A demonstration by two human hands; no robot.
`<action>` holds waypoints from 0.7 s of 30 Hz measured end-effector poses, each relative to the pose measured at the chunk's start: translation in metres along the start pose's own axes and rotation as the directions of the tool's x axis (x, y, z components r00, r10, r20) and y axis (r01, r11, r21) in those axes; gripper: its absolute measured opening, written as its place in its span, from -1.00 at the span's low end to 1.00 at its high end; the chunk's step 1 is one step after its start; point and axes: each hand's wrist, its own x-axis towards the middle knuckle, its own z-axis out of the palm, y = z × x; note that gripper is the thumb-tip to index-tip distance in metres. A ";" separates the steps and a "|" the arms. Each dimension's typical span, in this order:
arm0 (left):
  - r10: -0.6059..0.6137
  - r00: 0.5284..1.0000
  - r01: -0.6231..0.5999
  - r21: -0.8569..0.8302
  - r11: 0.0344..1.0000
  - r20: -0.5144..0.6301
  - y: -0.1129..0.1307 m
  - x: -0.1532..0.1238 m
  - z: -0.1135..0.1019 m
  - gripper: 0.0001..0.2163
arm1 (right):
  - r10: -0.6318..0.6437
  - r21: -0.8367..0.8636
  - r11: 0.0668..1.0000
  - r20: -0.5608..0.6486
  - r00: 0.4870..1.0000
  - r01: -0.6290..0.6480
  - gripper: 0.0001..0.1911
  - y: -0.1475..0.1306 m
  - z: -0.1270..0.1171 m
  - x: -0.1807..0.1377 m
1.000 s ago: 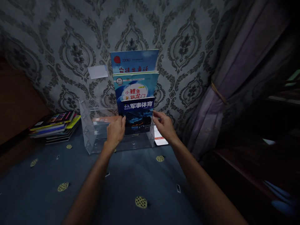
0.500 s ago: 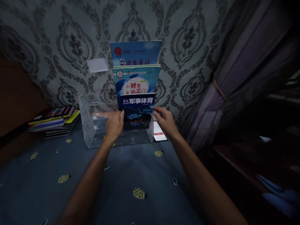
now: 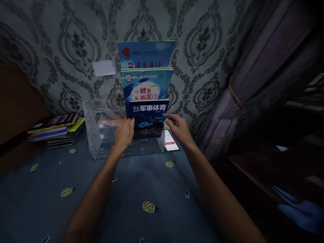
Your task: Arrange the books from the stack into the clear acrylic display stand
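Observation:
A dark blue book [image 3: 149,116] stands upright in a clear tiered rack [image 3: 89,135]. My left hand [image 3: 125,133] grips its left edge, thumb toward me. At its right edge, my right hand [image 3: 180,127] pinches the cover side between thumb and fingers. Behind it in the rack stand a light blue book [image 3: 149,76] with a carp-and-wave cover and, higher up, another blue book [image 3: 146,50] with red lettering. The lower parts of both rear books are hidden.
A pile of books [image 3: 57,128] lies to the left. A lit phone [image 3: 171,140] rests by the rack's right side. The cloth [image 3: 118,206] has a pineapple print. Patterned wallpaper [image 3: 78,44] rises behind, and a tied curtain [image 3: 235,91] hangs at the right.
The view has shifted slightly. Both hands keep their grip at the sides of the dark blue book, which has barely moved relative to the book behind it.

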 end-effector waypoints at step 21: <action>0.025 0.979 -0.087 -0.302 0.949 -0.204 -0.005 -0.003 -0.019 -0.64 | -0.067 0.003 0.998 -0.140 0.988 0.069 -0.68 -0.022 -0.006 0.000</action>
